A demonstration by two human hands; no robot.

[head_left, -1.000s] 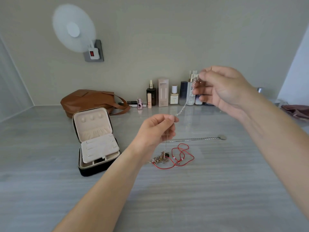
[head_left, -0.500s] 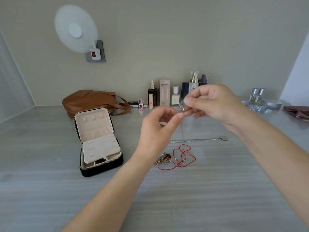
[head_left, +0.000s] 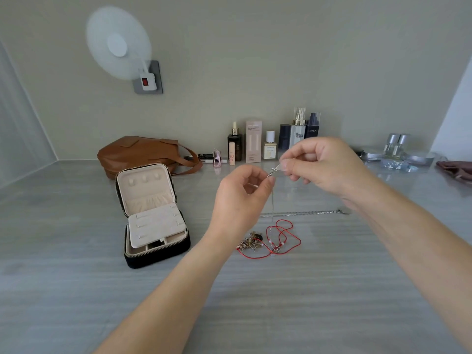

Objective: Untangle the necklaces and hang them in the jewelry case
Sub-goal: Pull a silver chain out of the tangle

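Two bare forearms reach in from the bottom of the frame and meet just above centre. The left hand (head_left: 242, 198) and the right hand (head_left: 324, 167) each pinch the clasp end of a thin silver necklace (head_left: 273, 171) between thumb and forefinger, fingertips almost touching. A second ago the hands were apart, the right one raised higher with the chain stretched between them; now they are drawn together. A faint length of chain hangs below the left fingers.

Beneath the hands, on the grey table (head_left: 76, 277), lie a red cord necklace (head_left: 283, 236), touching a small gold tangle (head_left: 251, 242), and a straight silver chain (head_left: 301, 213) just behind them. The jewelry case (head_left: 153, 215) stands open at centre left, unmoved, with a brown bag (head_left: 143, 152) behind it. Cosmetic bottles (head_left: 270, 144) line the back wall.
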